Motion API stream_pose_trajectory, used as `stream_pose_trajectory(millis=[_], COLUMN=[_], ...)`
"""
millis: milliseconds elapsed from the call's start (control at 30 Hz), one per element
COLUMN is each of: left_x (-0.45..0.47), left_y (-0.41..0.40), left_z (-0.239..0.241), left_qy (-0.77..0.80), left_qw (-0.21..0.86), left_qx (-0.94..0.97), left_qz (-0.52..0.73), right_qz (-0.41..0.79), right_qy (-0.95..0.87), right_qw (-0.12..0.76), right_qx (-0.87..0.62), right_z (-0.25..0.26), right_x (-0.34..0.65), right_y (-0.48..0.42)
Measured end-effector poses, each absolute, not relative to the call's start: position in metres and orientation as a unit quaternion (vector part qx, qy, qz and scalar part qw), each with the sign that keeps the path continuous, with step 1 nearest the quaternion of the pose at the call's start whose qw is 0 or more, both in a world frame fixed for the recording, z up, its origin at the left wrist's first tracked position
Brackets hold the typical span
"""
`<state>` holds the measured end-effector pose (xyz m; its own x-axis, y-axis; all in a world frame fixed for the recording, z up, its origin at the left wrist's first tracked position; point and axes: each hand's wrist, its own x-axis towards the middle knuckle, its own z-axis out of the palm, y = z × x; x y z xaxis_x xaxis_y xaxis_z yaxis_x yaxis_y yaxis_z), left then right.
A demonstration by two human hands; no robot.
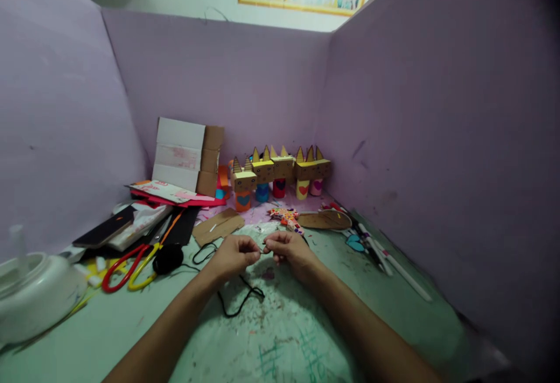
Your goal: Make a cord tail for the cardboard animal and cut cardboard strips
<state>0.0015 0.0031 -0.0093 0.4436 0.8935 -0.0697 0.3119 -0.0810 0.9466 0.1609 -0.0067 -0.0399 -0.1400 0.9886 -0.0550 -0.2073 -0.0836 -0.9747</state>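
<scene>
My left hand (238, 255) and my right hand (289, 250) meet over the middle of the table, fingertips pinched close together. Between them shows a small, thin bit, too small to name. Black yarn (234, 313) lies in a loose bend on the table below my left hand, and another loop of it curls just behind that hand. A ball of black yarn (168, 259) rests further left. Beyond my right hand lies a star-shaped piece with a colourful pattern (286, 217), beside a flat brown cardboard piece (326, 220).
Several cardboard-headed figures with pointed ears (282, 168) stand along the back. On the left are red-and-yellow scissors (140, 266), a white pot (39, 295), a dark phone-like slab (105, 227) and a folded carton (184, 153). Pens (376, 249) lie right. Purple panels (219, 80) enclose the table.
</scene>
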Motion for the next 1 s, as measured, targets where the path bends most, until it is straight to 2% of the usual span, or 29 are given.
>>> stream_pose_trajectory(millis=[633,1000], left_x=[-0.002,-0.003], left_y=[0.004,0.007], left_z=[-0.014,-0.018], left_qy=[0.421,0.399], left_qw=[0.381,0.373], left_qx=[0.756,0.763], left_qz=[0.326,0.346], right_qz=[0.578,0.595], right_qy=[-0.501,-0.511], right_qw=[0.491,0.479], right_qx=[-0.417,-0.394], right_z=[-0.034,-0.032], right_x=[0.154,0.151], right_y=[-0.015,-0.016])
